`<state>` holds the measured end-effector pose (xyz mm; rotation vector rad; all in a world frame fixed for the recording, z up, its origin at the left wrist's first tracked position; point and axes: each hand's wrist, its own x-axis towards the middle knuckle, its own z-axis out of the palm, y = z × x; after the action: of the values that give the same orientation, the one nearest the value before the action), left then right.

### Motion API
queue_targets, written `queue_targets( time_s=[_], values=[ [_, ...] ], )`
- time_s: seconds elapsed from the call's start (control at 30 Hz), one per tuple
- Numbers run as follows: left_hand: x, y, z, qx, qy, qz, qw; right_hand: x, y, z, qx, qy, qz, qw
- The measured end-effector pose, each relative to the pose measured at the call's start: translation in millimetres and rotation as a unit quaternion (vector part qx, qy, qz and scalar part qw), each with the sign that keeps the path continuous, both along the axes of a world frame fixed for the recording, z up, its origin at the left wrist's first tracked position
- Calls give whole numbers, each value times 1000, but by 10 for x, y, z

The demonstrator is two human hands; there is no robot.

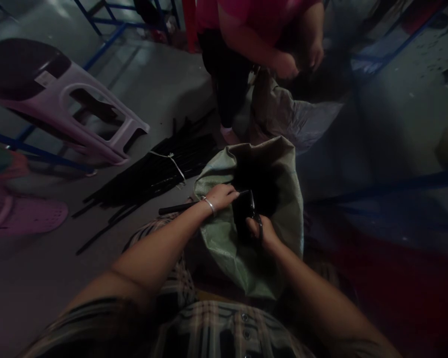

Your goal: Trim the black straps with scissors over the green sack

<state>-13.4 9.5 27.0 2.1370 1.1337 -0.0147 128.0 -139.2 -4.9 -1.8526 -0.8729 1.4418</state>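
Observation:
Over the mouth of a pale green woven sack [224, 253], my left hand [222, 196] is closed around a long black strip [175, 208]. One end of the strip sticks out to the left past my wrist; its other end reaches the blades of the scissors. My right hand [265, 231] grips the scissors [252, 201], their blades pointing up and away from me at the strip's tip. Dark material fills the sack's inside, too dim to make out singly. Left of the sack, a bundle of black strips [145, 176] lies on the floor, tied with a pale string.
A co-worker [261, 30] in a pink top sits opposite, hands over a greyish bag [283, 112]. At the left stand a pinkish plastic stool [93, 107] and a pink basket-like object [30, 216]. Blue metal frames [112, 42] stand around.

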Motion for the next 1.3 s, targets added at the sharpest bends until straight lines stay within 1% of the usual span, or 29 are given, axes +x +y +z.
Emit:
queue_targets(
  time_s=[0.13,0.2,0.37,0.43,0.53,0.67,0.83,0.97,1.17,1.3],
  values=[
    [1,4,-18,-5,-31,19,999,28,2,-16,8,-33,72,997],
    [10,-1,-31,-5,-42,16,999,28,-1,-44,14,-53,92,994],
    [37,-32,-66,-23,-62,-17,998,46,-4,-137,27,-78,128,988],
    [44,-45,-80,-30,-71,-28,997,60,-3,-176,27,-87,131,987],
    [51,-57,-96,-32,-78,-28,996,68,-8,-217,27,-93,131,987],
    [51,-52,-97,-29,-67,-36,997,48,-21,-189,25,-78,113,990],
    [25,-26,-67,8,-25,-36,999,5,-15,-67,6,-42,40,998],
    [13,-18,-56,23,-10,-34,999,-29,-19,-38,-2,-13,-2,1000],
    [4,-4,-91,19,-2,-25,1000,-50,-28,-44,-16,11,-5,1000],
    [-4,10,-95,17,0,-22,1000,-62,-17,-32,-41,14,-15,999]
  ],
)
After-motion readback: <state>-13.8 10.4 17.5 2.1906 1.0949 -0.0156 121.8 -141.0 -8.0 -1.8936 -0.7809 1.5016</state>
